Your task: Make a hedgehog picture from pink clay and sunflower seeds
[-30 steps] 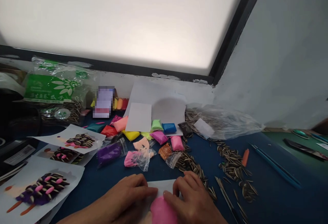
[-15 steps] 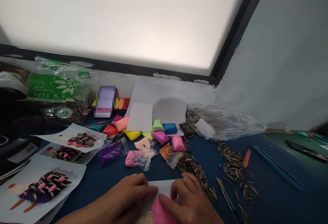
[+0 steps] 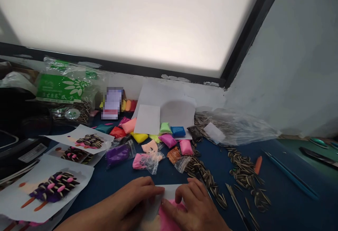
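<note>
At the bottom centre a sheet of white paper [image 3: 171, 187] lies under both hands, cut off by the frame's lower edge. Flattened pink clay [image 3: 169, 222] covers part of it, with a pale cream patch [image 3: 155, 223] at the clay's left. My left hand [image 3: 138, 197] is closed at the paper's upper left edge, its index finger reaching over the corner and its lower fingers partly hidden. On the clay's upper edge my right hand [image 3: 194, 203] presses with the thumb, its index finger bent close by.
Small clay packs, among them a purple one [image 3: 118, 154], lie behind the hands. Sunflower seeds [image 3: 204, 174], tweezers [image 3: 239, 206] and a blue tool [image 3: 290, 174] are to the right. Hedgehog pictures [image 3: 50, 188] lie left. A seed bag [image 3: 68, 90] and phone [image 3: 112, 103] stand behind.
The whole view has shifted slightly, so the table things appear further right. My right thumb has slid a little left along the clay's edge. My left hand stays by the paper.
</note>
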Available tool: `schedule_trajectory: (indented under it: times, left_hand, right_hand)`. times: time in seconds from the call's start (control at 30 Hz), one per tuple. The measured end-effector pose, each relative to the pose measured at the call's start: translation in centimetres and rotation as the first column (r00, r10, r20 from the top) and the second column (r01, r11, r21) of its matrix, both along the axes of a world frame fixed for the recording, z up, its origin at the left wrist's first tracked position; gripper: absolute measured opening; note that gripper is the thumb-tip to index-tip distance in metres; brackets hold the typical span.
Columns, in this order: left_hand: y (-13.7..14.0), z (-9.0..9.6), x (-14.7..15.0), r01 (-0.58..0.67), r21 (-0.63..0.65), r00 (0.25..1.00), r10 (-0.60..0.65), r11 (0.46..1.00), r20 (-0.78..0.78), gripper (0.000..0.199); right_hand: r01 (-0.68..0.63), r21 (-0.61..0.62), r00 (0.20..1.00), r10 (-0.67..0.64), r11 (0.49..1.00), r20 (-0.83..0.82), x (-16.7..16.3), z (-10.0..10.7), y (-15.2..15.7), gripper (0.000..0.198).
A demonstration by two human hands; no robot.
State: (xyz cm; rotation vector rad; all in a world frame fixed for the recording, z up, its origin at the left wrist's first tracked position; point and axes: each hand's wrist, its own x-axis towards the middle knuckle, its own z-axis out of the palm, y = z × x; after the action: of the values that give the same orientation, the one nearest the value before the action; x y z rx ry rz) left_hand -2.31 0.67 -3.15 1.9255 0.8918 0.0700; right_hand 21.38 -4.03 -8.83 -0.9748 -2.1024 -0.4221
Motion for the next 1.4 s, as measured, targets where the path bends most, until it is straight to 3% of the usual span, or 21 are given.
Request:
schedule_trajectory:
  times: [0.1, 0.2, 0.3, 0.43, 0.57, 0.83, 1.07, 1.27, 1.4]
  left_hand:
    - [-0.1, 0.9, 0.2, 0.015, 0.012, 0.999, -0.015, 1.0, -0.032, 0.053]
    - [-0.2, 1.2, 0.1, -0.006, -0.068, 0.991, -0.003, 0.998, -0.136, 0.07]
    - [-0.3, 0.9, -0.1, -0.023, -0.099, 0.985, 0.005, 0.995, -0.175, 0.086]
    - [-0.3, 0.1, -0.1, -0.045, -0.088, 0.989, 0.032, 0.995, -0.141, 0.094]
    - [-0.3, -0.3, 0.0, -0.037, -0.076, 0.997, 0.032, 0.996, -0.074, 0.094]
    - [-0.4, 0.5, 0.1, -0.01, -0.096, 0.987, -0.006, 0.995, -0.158, 0.093]
    - [-0.4, 1.1, 0.2, 0.053, -0.034, 0.998, -0.054, 0.998, -0.021, 0.084]
    - [-0.4, 1.8, 0.4, 0.062, -0.039, 0.998, -0.062, 0.997, -0.004, 0.081]
    - [-0.3, 2.3, 0.6, 0.086, -0.043, 0.996, -0.086, 0.995, 0.014, 0.075]
  right_hand:
    - [-0.012, 0.014, 1.0, 0.012, 1.0, -0.006, 0.0, -0.1, 0.1, 0.031]
    - [-0.024, 0.012, 1.0, 0.024, 1.0, 0.016, -0.1, 0.0, 0.2, 0.034]
    - [-0.022, 0.017, 1.0, 0.022, 1.0, 0.023, -0.2, 0.5, 0.2, 0.037]
    - [-0.01, 0.011, 0.997, 0.009, 1.0, 0.074, -0.4, 1.2, 0.0, 0.039]
    - [-0.005, -0.005, 0.996, 0.006, 1.0, 0.085, -0.3, 1.0, 0.0, 0.037]
    - [-0.03, -0.054, 0.99, 0.036, 0.998, 0.133, 0.0, 1.8, -0.2, 0.034]
    - [-0.021, -0.019, 0.99, 0.024, 1.0, 0.137, -0.3, 2.4, -0.1, 0.036]
    - [-0.038, -0.02, 0.996, 0.04, 0.999, 0.083, 0.5, 3.2, -0.6, 0.033]
    - [-0.033, -0.068, 0.99, 0.042, 0.997, 0.132, 1.2, 3.3, -1.5, 0.028]
